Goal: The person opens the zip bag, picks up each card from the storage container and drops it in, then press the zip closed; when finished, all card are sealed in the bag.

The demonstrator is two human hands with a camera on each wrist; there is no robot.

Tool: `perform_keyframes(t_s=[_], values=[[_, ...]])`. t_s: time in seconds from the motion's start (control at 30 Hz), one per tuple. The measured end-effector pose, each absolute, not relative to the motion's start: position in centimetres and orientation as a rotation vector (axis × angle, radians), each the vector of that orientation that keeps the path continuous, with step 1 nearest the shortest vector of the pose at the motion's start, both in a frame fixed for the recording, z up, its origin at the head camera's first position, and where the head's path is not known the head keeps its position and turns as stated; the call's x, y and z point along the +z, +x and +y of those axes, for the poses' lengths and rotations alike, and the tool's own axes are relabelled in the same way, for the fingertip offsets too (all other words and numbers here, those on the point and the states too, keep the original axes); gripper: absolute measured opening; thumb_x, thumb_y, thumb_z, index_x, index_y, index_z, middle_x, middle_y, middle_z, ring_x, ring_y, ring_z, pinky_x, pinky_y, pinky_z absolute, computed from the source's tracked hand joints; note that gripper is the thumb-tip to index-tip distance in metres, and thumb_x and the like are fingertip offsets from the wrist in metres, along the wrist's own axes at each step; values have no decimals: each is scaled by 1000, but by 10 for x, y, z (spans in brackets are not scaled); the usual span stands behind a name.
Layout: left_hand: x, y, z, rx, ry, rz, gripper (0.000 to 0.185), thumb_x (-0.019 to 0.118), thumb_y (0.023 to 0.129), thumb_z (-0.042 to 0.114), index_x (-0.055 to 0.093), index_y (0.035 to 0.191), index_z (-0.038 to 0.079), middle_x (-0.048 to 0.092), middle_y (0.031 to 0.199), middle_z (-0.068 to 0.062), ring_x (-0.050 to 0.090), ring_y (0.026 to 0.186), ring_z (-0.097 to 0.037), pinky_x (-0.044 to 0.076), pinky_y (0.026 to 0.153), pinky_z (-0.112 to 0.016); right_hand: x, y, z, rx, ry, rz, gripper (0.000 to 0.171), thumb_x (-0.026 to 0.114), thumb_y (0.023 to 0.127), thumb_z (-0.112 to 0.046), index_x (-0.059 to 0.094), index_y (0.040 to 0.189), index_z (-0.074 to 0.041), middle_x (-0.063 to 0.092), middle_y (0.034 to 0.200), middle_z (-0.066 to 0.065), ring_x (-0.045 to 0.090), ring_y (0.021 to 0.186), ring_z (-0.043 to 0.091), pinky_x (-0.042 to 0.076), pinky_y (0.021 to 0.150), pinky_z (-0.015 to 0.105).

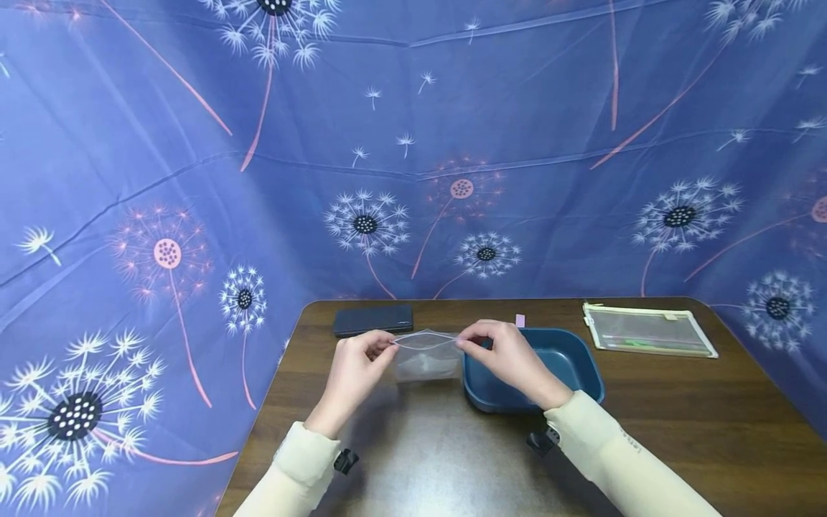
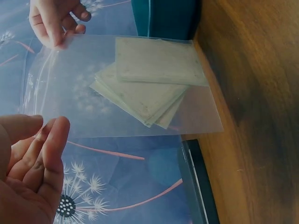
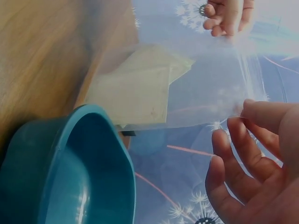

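Observation:
A clear plastic zip bag [image 1: 426,366] hangs upright between both hands, its mouth slightly parted at the top. The left hand [image 1: 360,370] pinches one top corner between thumb and fingers. At the opposite corner, the right hand [image 1: 507,355] pinches the rim in the same way. Several flat, pale square pieces [image 2: 159,60] lie overlapped at the bottom of the bag, seen through the plastic in both wrist views. A teal bin [image 1: 591,373] stands on the table under the right forearm, just right of the bag.
The wooden table [image 1: 678,431] backs onto a blue dandelion-print cloth [image 1: 549,215]. A dark flat case [image 1: 372,319] lies at the back left. At the back right lies a see-through zip pouch [image 1: 649,330] with pale edges. A small pink piece [image 1: 520,321] shows behind the bin.

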State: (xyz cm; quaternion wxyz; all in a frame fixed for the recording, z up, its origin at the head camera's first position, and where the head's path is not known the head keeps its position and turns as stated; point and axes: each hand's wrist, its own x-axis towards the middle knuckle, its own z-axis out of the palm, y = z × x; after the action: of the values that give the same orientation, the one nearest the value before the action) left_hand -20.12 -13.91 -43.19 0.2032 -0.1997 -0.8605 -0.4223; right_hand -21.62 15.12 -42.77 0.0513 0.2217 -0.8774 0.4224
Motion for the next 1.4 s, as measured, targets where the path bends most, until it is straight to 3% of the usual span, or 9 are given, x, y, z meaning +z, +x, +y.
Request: perform_keyframes(t_s=[0.33,0.53,0.83,1.17,1.4], values=[[-439,-200,-140,-1246,-529,-2365,9,81,88,5,81,88,14,70,73,14,60,60,-2,51,58,-23,-424,-221,149,1317,742,-2701,7,78,96,-27,79,102,-24,70,98,-14,64,87,12,54,75,34],[-441,-200,-139,-1259,-521,-2362,9,81,88,5,81,88,14,71,74,13,61,61,-3,51,59,-24,-413,-224,125,1028,901,-2685,21,86,88,-32,78,106,-24,70,100,-15,65,88,6,55,80,36],[-441,-199,-137,-1266,-531,-2349,6,79,90,7,80,88,12,71,73,13,62,60,-1,52,57,-24,-397,-225,82,834,1102,-2594,9,83,90,-21,79,99,-20,70,92,-11,64,78,10,52,68,30],[-438,-196,-136,-1234,-552,-2358,10,79,90,5,81,87,15,71,74,14,62,62,0,52,57,-25,-398,-228,65,767,1156,-2563,0,79,94,-18,79,94,-18,68,88,-11,60,74,8,50,66,28],[-437,-196,-137,-1130,-569,-2331,12,78,89,4,81,86,15,71,72,13,58,59,2,49,54,-24,-398,-229,59,679,1149,-2509,6,80,91,-15,77,89,-20,68,85,-10,57,71,7,50,64,29]])
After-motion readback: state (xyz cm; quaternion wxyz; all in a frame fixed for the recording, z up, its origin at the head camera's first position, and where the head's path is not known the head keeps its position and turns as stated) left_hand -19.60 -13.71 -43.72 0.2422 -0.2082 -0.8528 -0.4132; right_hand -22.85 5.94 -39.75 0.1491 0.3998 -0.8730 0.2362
